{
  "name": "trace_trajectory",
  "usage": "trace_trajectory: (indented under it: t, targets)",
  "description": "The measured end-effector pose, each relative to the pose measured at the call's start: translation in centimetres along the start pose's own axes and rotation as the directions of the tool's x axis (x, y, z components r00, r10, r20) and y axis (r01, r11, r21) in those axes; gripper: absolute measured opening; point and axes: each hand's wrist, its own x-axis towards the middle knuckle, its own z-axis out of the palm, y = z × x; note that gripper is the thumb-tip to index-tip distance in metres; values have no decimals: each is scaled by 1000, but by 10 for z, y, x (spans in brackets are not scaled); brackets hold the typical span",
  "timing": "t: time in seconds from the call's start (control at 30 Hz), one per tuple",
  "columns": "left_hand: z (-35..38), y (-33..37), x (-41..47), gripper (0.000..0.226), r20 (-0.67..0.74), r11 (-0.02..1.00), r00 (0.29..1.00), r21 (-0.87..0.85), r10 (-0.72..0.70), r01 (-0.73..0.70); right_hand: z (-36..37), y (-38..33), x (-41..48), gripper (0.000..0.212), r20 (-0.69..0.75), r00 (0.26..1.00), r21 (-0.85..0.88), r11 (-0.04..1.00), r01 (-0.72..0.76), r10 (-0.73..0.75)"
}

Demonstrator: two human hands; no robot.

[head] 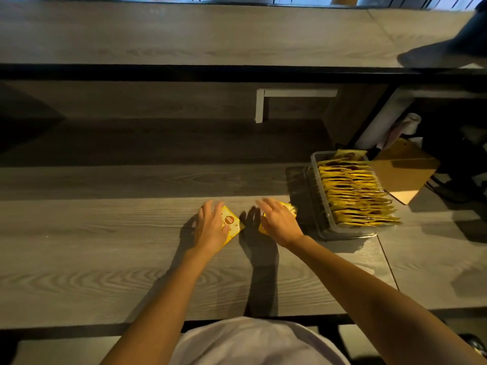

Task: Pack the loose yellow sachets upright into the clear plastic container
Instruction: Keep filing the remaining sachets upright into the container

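Two loose yellow sachets lie flat on the grey wooden counter. My left hand (212, 225) lies over the left sachet (232, 222) with straight fingers, its orange round label showing beside the thumb. My right hand (276, 219) hovers spread over the right sachet (290, 208), which is mostly hidden; whether it touches it I cannot tell. Just right of that hand stands the clear plastic container (320, 191), filled with several yellow sachets (355, 191) standing upright in a row.
A brown cardboard box (403, 172) sits right behind the container, next to a paper roll (411, 122). A raised shelf (184, 35) runs along the back. The counter's front edge (131, 326) is close to my body. A seam crosses the counter at the right.
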Motion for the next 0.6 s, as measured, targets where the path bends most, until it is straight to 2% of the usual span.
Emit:
trace_trajectory:
  t: [0.03,0.1,0.17,0.2,0.3,0.4,0.5,0.6]
  targets:
    - [1,0,2,68,73,997,994,23,76,-78,-3,1,4,63,60,996,-9,997,-71,71]
    - [3,-1,7,75,289,967,939,119,184,-226,-9,8,11,88,172,963,-26,978,-207,209]
    - [2,-3,11,73,427,927,882,211,199,-311,-12,15,14,93,249,933,-18,965,-263,259]
    - [1,-2,13,72,445,924,877,230,179,-305,-14,17,14,93,262,930,-12,964,-265,259]
    - [-1,2,19,73,392,944,911,234,126,-232,-17,23,8,95,249,937,-22,968,-249,246]
    - [0,11,14,73,279,958,958,250,68,-141,-16,24,2,97,208,940,-103,962,-252,269]
    - [3,18,8,72,185,954,982,299,-39,-18,-18,26,-3,80,134,943,-156,947,-282,303]
    - [-3,26,8,53,135,925,988,381,-71,14,-23,27,-5,57,110,953,-140,953,-268,284]
